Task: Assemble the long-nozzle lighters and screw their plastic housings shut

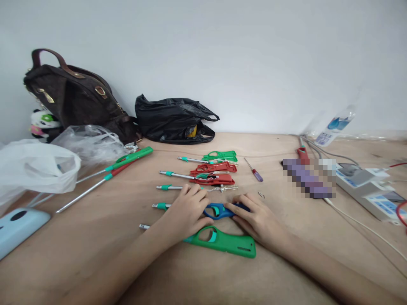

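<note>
A blue lighter [219, 211] lies across the table between my hands. My left hand [189, 209] has its fingers closed on the lighter's front part, near where the metal tube begins. On the lighter's handle, my right hand [259, 218] rests with its fingers closed round the end. Nearest to me is a green lighter [233, 244], its tube partly hidden under my left forearm. Beyond my hands are opened red casings [219, 180] with tubes and wires, and a green casing [222, 155]. A purple-handled screwdriver [257, 175] lies to their right, with small screws [261, 195] nearer my right hand.
Two long lighters [127, 162], white plastic bags [41, 163] and a pale blue case [23, 228] are at the left. A dark backpack [85, 101] and black bag [171, 120] stand behind. Power strips [365, 190], cables and a tilted bottle [337, 125] are at the right.
</note>
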The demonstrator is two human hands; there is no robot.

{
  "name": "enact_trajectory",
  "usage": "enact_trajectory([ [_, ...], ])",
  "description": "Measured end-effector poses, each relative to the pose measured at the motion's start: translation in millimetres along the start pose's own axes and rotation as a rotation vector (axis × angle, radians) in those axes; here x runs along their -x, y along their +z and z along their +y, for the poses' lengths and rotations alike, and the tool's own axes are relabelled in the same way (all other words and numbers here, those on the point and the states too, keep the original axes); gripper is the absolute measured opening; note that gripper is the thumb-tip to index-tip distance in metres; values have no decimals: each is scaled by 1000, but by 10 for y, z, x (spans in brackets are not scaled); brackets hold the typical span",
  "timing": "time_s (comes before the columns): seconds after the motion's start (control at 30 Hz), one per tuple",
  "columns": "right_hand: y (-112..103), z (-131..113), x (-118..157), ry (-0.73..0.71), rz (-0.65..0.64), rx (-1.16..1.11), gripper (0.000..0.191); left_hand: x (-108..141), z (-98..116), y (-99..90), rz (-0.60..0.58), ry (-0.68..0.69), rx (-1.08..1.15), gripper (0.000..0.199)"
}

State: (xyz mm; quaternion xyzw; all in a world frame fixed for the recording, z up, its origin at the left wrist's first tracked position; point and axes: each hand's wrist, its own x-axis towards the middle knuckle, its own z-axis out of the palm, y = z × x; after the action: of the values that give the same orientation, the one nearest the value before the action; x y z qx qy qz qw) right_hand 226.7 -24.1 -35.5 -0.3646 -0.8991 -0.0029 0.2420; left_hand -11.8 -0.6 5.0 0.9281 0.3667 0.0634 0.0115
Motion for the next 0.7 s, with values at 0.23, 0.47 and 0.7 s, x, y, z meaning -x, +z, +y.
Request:
enact_trajectory([
  [0.23, 7, -9, -2, -4, 33, 3, 33, 9, -56, 41, 41, -22, 129, 26],
  [0.47, 18, 4, -6, 49, 42, -124, 25, -12, -54, 55, 20, -66, 136, 26],
  [0.7, -85, 96, -176, 229, -187, -311, 34, -42, -39, 58, 9, -54, 128, 28],
])
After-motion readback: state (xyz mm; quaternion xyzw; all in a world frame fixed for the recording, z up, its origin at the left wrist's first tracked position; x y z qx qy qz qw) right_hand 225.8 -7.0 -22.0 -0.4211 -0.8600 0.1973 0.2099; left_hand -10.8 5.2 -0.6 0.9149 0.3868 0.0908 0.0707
